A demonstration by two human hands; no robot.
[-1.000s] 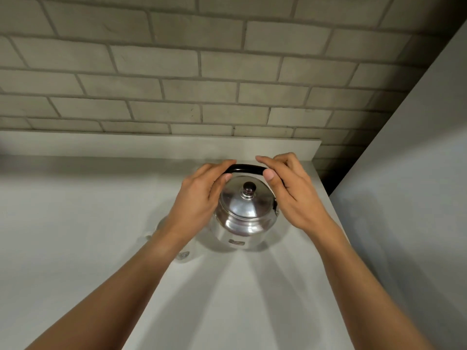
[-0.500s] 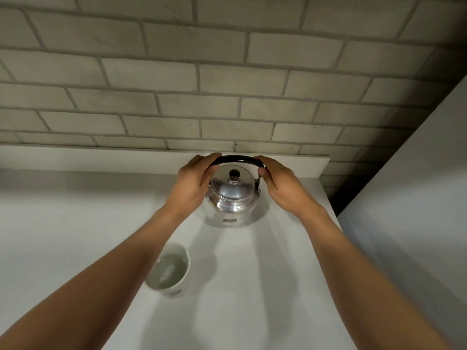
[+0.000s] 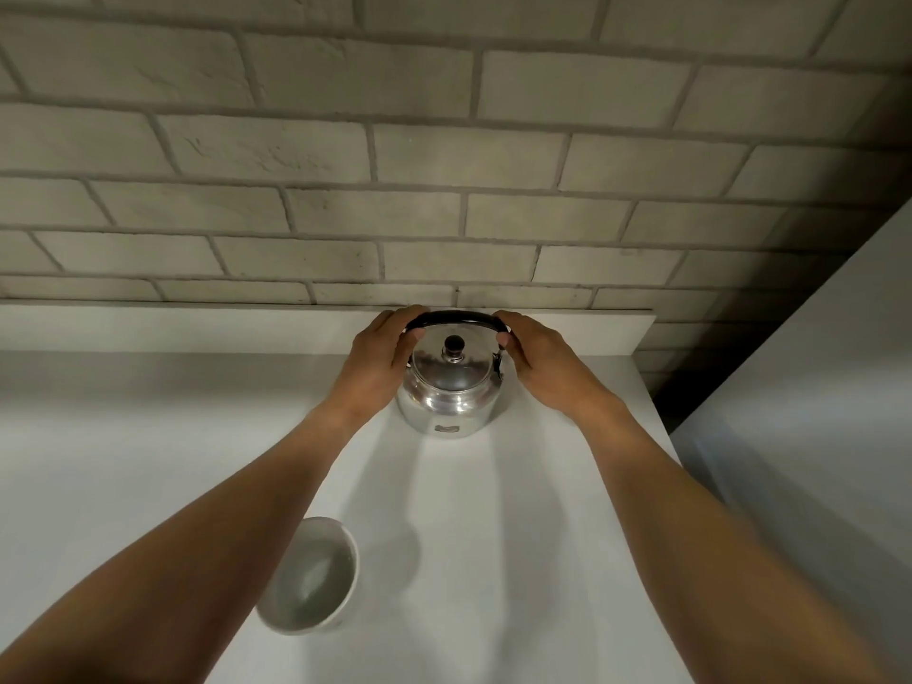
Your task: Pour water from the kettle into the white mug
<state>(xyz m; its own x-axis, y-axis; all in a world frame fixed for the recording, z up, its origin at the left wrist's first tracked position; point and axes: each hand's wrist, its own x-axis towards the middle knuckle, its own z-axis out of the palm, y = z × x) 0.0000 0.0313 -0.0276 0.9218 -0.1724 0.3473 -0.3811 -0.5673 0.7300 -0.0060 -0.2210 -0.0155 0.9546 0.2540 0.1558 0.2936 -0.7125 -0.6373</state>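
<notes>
Setting: a pale grey brick wall (image 3: 345, 155) behind a white counter (image 3: 123, 436) with a low raised ledge (image 3: 197, 328) along its back edge; a plain grey panel (image 3: 814, 387) stands at the counter's right edge. Item, left forearm: bare, crossing from the lower left corner toward the back of the counter. Item, white mug (image 3: 308, 577): upright near the front edge, left of centre, partly covered by the left forearm; it holds clear water, and a small dark mark shows low on its outer wall; handle not visible. Item, left hand (image 3: 377, 360): curled over the left end of the handle (image 3: 454, 316), fingers on top and thumb tip just beneath, resting against the kettle's left shoulder. Item, kettle (image 3: 449, 392): polished metal, upright on the counter near the back edge, right of centre and just in front of the ledge, well apart from the mug; lid (image 3: 451, 367) seated, with a dark knob (image 3: 454, 344); black handle arched over the lid; a small label low on the front; spout not visible. Item, right hand (image 3: 543, 360): closed on the right end of the handle, fingers over the top and thumb beside the hinge. Item, right forearm: bare, running to the lower right corner.
</notes>
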